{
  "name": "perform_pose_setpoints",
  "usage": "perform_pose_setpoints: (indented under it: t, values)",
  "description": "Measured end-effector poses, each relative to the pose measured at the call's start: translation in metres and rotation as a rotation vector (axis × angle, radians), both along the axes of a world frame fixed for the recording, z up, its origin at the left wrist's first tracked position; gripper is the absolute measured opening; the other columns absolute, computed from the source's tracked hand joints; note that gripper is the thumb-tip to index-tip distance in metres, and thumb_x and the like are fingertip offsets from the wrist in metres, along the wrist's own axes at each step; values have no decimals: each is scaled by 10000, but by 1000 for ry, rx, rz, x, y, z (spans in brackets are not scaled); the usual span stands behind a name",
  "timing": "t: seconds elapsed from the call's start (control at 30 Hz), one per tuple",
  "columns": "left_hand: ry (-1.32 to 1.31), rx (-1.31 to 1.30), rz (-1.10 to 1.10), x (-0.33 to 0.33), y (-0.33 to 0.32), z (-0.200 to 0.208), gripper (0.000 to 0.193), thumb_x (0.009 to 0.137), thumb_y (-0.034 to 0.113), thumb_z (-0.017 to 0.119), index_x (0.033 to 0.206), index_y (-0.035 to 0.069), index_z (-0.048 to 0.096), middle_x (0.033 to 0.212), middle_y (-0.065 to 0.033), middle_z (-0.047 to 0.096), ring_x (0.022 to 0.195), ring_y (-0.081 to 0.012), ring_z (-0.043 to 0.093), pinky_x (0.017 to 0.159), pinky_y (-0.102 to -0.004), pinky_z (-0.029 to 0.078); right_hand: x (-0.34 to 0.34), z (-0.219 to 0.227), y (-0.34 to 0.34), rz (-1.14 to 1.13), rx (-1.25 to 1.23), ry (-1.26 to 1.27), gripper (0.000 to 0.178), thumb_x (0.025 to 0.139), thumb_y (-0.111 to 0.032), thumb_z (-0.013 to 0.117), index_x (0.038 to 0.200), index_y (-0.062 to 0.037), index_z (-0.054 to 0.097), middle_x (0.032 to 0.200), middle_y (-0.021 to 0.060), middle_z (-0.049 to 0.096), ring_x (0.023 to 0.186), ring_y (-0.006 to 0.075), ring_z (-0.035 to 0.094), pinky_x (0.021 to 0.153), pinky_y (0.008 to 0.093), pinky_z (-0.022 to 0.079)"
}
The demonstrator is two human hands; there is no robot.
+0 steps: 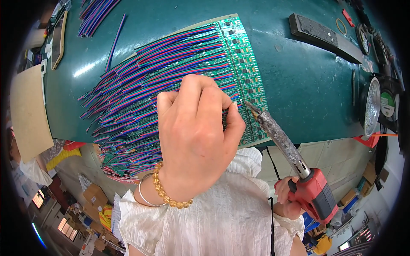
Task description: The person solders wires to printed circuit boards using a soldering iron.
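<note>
A green circuit board panel [250, 70], dense with small parts, lies on the table. Rows of multicoloured ribbon wires [171, 55] run leftward from it, covering much of its left side. Over these wires, my left hand [198, 132] is closed in a pinch, its thumb and forefinger on the end of a ribbon wire at the board's pads; the fingers partly hide that wire. My right hand [287, 200] grips the red handle of a soldering iron [279, 136]. The iron's dark tip points at the board, just right of my left fingertips. Whether it touches a pad, I cannot tell.
A loose wire bundle [96, 17] and a single ribbon wire [114, 45] lie at the far left, near a phone [59, 40]. A long dark block [322, 37] sits far right. A metal bowl [372, 106] and a reel [388, 105] stand at the right edge.
</note>
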State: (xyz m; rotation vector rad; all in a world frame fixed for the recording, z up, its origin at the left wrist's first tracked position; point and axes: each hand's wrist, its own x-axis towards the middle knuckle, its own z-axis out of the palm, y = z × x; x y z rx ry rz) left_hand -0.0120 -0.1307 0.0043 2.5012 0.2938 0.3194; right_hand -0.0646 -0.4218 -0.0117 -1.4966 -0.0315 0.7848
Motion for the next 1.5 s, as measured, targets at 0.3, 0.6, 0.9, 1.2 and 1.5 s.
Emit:
perform_pose_setpoints:
  t: [0.3, 0.6, 0.9, 1.2, 1.5]
  values:
    - [6, -29, -3, 0, 1, 1, 144, 733, -5, 708, 796, 75, 606, 910, -44, 573, 780, -201, 512, 543, -281, 427, -13, -9, 2, -69, -91, -255, 162, 543, -93, 594, 702, -65, 588, 601, 19, 564, 517, 143, 574, 504, 250, 443]
    - [13, -28, -6, 1, 2, 1, 135, 738, 0, 706, 793, 74, 609, 912, -47, 574, 779, -203, 511, 546, -282, 429, -7, 2, 11, -57, -150, -173, 281, 774, -274, 571, 657, -20, 551, 604, 61, 581, 524, 150, 582, 496, 248, 448]
    - [-15, -19, -24, 0, 3, -2, 140, 725, 17, 704, 789, 65, 590, 880, -59, 564, 759, -224, 524, 624, -330, 393, -1, -25, 17, -105, 126, -448, 805, 842, -608, 632, 1319, 10, 433, 543, -22, 484, 436, 111, 447, 462, 268, 385]
    - [-59, 64, -83, -3, 7, -2, 117, 747, 63, 689, 798, 49, 584, 865, -79, 544, 769, -254, 535, 697, -377, 371, 7, -14, 47, -346, 194, -375, 798, 865, -596, 607, 1294, 47, 412, 507, -2, 448, 416, 123, 426, 416, 268, 368]
    - [-21, 429, 252, 32, 136, 6, 192, 840, 87, 671, 1001, 25, 586, 944, -137, 628, 895, -301, 602, 799, -404, 474, 4, -30, 26, -487, 339, -447, 719, 935, -485, 572, 1299, 98, 361, 506, 25, 420, 399, 126, 391, 406, 270, 378]
